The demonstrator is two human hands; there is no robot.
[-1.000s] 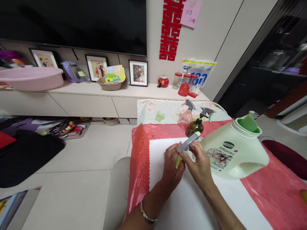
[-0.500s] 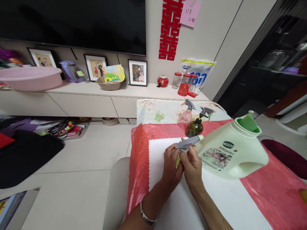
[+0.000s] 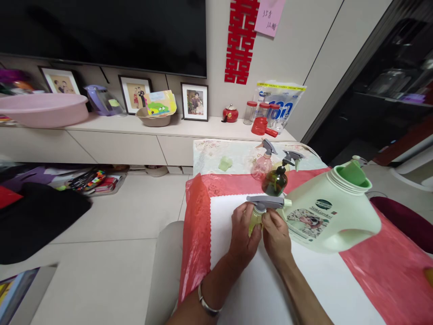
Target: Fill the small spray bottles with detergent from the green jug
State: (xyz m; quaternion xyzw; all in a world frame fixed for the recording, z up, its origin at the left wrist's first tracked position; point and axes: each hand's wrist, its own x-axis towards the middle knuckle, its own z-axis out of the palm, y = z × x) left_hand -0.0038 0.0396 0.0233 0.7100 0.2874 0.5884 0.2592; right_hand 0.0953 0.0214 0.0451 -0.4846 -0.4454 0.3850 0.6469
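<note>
A small yellowish spray bottle [image 3: 255,220] with a grey trigger head [image 3: 269,201] stands roughly upright over the white sheet, its nozzle pointing right. Wrapped around the bottle's body from the left is my left hand [image 3: 244,230], closed on it. My right hand [image 3: 276,231] has its fingers closed at the bottle's neck, just below the trigger head; part of the neck is hidden by them. Close on the right is a large pale green detergent jug [image 3: 329,230] with a green cap piece [image 3: 353,174] in its mouth. Behind stand a dark green spray bottle [image 3: 274,183] and a pink spray bottle [image 3: 261,168].
A small light green piece [image 3: 225,163] lies on the floral cloth at the table's back. Red plastic [image 3: 198,225] borders the white sheet. Behind is a low cabinet [image 3: 128,146] with jars, photo frames and a pink basin [image 3: 43,110].
The trigger head has swung from tilted up at the right to about level, its nozzle shifting right. My right hand has moved slightly right; my left hand stays around the bottle.
</note>
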